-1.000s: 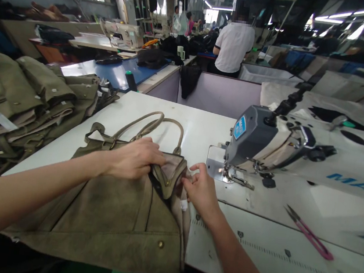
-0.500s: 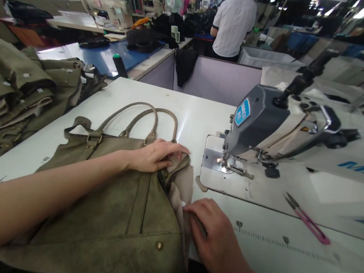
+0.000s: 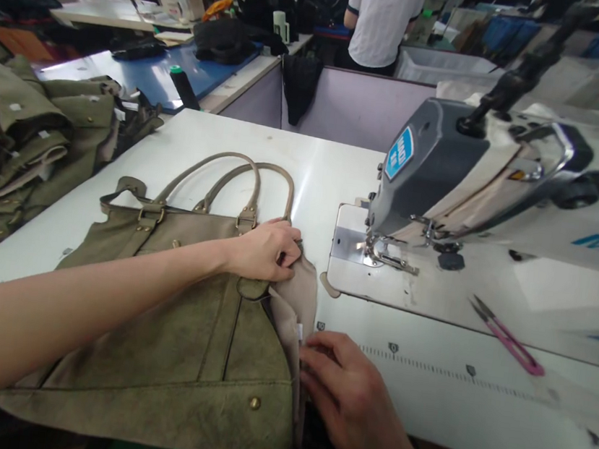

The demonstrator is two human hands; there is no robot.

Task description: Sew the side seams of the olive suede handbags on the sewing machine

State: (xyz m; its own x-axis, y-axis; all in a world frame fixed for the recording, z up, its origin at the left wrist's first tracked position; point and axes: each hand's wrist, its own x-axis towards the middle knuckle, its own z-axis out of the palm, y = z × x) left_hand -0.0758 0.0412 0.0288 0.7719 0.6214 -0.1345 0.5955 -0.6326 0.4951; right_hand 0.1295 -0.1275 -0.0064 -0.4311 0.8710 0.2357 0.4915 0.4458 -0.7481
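Note:
An olive-green handbag (image 3: 163, 353) with two looped handles lies flat on the white table, its right side edge raw and unsewn-looking. My left hand (image 3: 269, 250) reaches across it, fingers curled closed on the bag's upper right corner just below a handle ring. Pale lining (image 3: 297, 282) sticks out along that right edge. My right hand (image 3: 341, 375) pinches the lining edge lower down, beside a small white tag (image 3: 299, 331). The presser foot of the sewing machine (image 3: 426, 174) stands to the right of the bag, apart from it.
Pink-handled thread snips (image 3: 508, 341) lie on the machine bed at right. A printed ruler scale (image 3: 435, 368) runs along the table. More olive bag pieces (image 3: 26, 140) are heaped at left, near a dark thread cone (image 3: 184, 86). A person in white (image 3: 382, 20) stands behind the partition.
My left hand has curled its fingers in over the bag's corner, where they were stretched out before. My right hand stays at the lining edge. The whole view has shifted slightly.

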